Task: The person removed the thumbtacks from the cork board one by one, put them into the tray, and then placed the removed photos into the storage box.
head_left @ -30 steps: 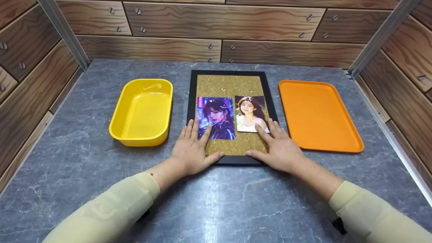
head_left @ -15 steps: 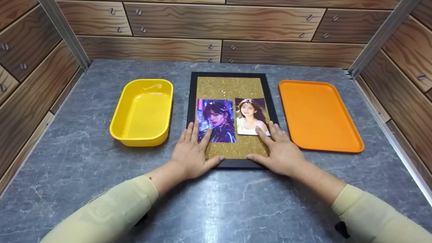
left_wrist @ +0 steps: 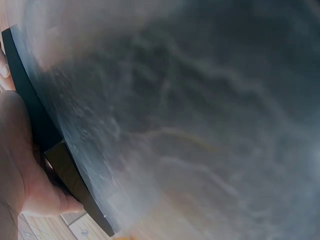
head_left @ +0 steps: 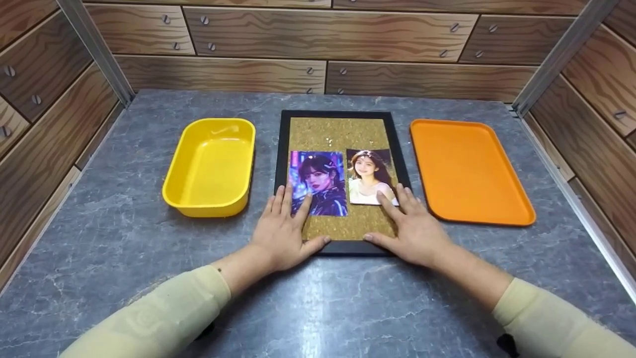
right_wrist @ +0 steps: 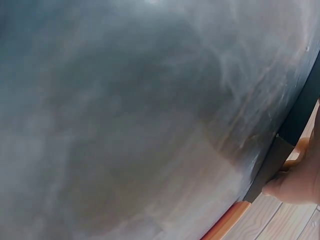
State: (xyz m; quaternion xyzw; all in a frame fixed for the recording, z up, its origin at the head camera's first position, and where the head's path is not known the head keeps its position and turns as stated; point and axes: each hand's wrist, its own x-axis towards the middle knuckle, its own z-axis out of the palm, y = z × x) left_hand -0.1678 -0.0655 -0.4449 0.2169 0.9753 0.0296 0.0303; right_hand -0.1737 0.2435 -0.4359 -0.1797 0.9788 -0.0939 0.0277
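Note:
A black-framed cork board [head_left: 348,248] lies flat on the table in the middle of the head view. Two photos rest on its cork face: a purple-blue portrait [head_left: 318,174] on the left and a smaller portrait of a person in white [head_left: 366,174] on the right. My left hand [head_left: 283,231] lies over the near left corner, fingers extended, index tip at the purple photo's lower edge. Mirroring it, my right hand [head_left: 417,229] lies over the near right corner, its index tip on the white-clad portrait. Both wrist views show the frame's edge [left_wrist: 35,115] beside the hands.
A deep yellow tub [head_left: 208,169] stands left of the board. On the right lies a shallow orange tray [head_left: 472,171]. Wood-patterned walls [head_left: 318,37] enclose the grey marbled table [head_left: 348,308] at the back and sides.
The cork board, with both photos on it, has slid a little toward the person, both hands moving with it. The yellow tub and orange tray have stayed in place.

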